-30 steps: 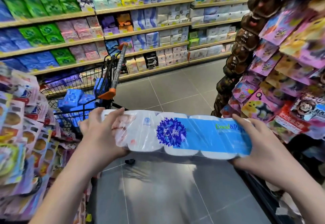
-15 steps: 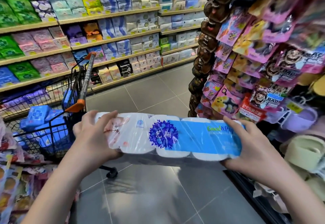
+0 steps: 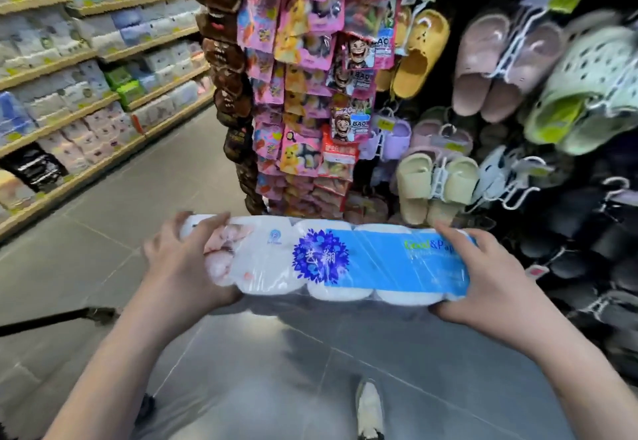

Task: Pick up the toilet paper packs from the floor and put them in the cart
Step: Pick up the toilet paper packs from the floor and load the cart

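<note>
A long toilet paper pack (image 3: 331, 260), white rolls in clear wrap with a blue label and a purple flower mark, lies level in front of me at waist height. My left hand (image 3: 183, 260) grips its left end, fingers curled over the top. My right hand (image 3: 483, 277) grips its right end the same way. Of the cart only a dark bar and wheel (image 3: 86, 315) show at the left edge; its basket is out of view.
A hanging rack of pink snack and toy packets (image 3: 303, 94) stands straight ahead, with slippers on hooks (image 3: 490, 70) to its right. Shelves of tissue packs (image 3: 86, 77) run along the left. Grey tiled floor (image 3: 155, 191) lies between. My shoe (image 3: 369, 408) shows below.
The view has swung to the right: the cart slid off the left edge and the slipper wall came into sight. Both hands keep the same hold on the pack.
</note>
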Demonstrator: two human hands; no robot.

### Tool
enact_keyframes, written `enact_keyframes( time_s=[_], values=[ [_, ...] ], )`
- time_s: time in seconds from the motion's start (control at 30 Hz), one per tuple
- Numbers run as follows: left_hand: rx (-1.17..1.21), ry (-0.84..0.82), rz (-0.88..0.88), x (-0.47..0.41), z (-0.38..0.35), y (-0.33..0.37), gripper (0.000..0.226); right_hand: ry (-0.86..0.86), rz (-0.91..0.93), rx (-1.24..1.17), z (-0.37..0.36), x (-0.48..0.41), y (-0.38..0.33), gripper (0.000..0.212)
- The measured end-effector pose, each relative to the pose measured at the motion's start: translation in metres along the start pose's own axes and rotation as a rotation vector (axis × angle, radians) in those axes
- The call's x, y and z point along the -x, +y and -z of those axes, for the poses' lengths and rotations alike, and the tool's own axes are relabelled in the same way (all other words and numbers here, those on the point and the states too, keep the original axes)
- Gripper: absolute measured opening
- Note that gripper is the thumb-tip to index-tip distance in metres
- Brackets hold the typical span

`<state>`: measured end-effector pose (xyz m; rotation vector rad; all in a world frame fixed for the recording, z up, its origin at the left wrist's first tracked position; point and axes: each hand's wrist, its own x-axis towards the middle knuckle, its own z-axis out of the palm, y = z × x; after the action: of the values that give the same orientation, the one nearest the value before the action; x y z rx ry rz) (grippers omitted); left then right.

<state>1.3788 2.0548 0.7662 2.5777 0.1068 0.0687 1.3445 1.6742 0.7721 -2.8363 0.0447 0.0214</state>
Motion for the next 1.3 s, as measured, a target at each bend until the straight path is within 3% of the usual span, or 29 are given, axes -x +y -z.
enact_keyframes(
  time_s=[0.37,0.7,1.3],
  values=[
    [-0.002,-0.199,-0.422,0.013,-0.092,0.121,0.103,0.260,-0.357,0.033,0.018,0.169,0.109,0.113],
    [-0.022,-0.390,-0.718,0.116,-0.172,0.279,0.113,0.288,-0.738,-0.048,0.051,0.341,0.212,0.115],
    [-0.016,-0.657,-1.145,0.315,-0.355,0.562,0.111,0.461,-1.212,-0.097,0.094,0.590,0.390,0.112]
  ],
)
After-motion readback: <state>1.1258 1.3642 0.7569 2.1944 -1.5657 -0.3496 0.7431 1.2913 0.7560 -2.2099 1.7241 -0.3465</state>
